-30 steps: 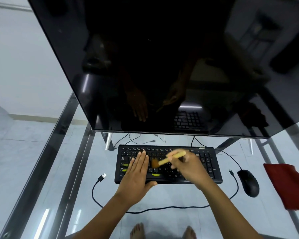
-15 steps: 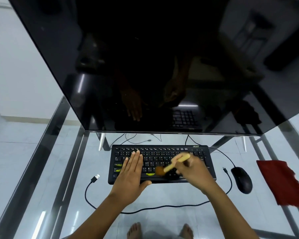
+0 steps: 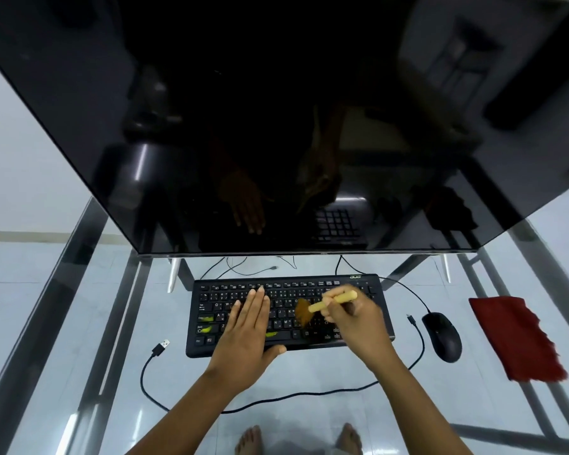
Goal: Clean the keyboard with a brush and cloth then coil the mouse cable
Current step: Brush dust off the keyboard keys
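Filling the upper frame: glossy black monitor (image 3: pixel 276 126), hard and mirror-like. Beneath, a clear glass worktop (image 3: pixel 79 323) on steel rails, slick and smooth. At lower centre, flat black plastic keyboard (image 3: pixel 288 311), rigid, probably light enough to skid on glass, so pinned under the left hand (image 3: pixel 248 326), fingers (image 3: pixel 255 298) flat and together on the keys. At right, rumpled red cloth (image 3: pixel 516 338), limp, frayed at the edge. Left of it, smooth black mouse (image 3: pixel 442 336); thin springy mouse cable (image 3: pixel 276 397) looping across the lower frame. Smallest: brush (image 3: pixel 322 305), pale stiff handle pinched in the right hand (image 3: pixel 358 320), soft brown bristles splayed on mid-keyboard keys.
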A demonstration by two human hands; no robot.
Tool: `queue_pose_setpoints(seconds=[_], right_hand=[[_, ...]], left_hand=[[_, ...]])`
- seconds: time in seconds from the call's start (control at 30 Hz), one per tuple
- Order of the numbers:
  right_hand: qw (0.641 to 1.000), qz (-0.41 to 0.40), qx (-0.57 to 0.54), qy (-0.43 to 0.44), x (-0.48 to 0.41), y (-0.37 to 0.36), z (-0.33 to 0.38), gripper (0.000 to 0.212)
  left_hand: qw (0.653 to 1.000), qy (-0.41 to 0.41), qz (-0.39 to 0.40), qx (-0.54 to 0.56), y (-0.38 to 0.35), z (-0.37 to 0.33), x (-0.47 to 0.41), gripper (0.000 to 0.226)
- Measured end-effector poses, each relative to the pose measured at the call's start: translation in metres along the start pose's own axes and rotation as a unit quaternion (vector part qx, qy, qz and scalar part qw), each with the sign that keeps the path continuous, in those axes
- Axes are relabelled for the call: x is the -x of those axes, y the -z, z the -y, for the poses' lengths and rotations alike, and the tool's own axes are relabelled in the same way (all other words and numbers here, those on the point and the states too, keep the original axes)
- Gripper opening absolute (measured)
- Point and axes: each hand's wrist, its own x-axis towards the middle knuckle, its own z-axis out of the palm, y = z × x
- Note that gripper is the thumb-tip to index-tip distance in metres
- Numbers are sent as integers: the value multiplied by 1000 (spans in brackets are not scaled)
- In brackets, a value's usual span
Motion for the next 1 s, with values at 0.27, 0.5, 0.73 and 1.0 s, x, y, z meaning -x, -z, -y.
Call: queue_pose_setpoints(seconds=[0.27, 0.5, 0.73, 1.0], right_hand=[[999, 28, -36, -12, -19, -2, 11, 9], [997, 0, 40, 71, -25, -27, 23, 13], [993, 8, 61, 99, -32, -49, 40, 9], [989, -40, 86, 109, -33, -43, 29, 15]], left_hand=[[1000, 3, 2, -7, 2, 0, 0, 90], [996, 85, -5, 20, 3, -4, 5, 104], [995, 95, -5, 25, 5, -5, 6, 105], [995, 91, -15, 31, 4, -3, 6, 105]])
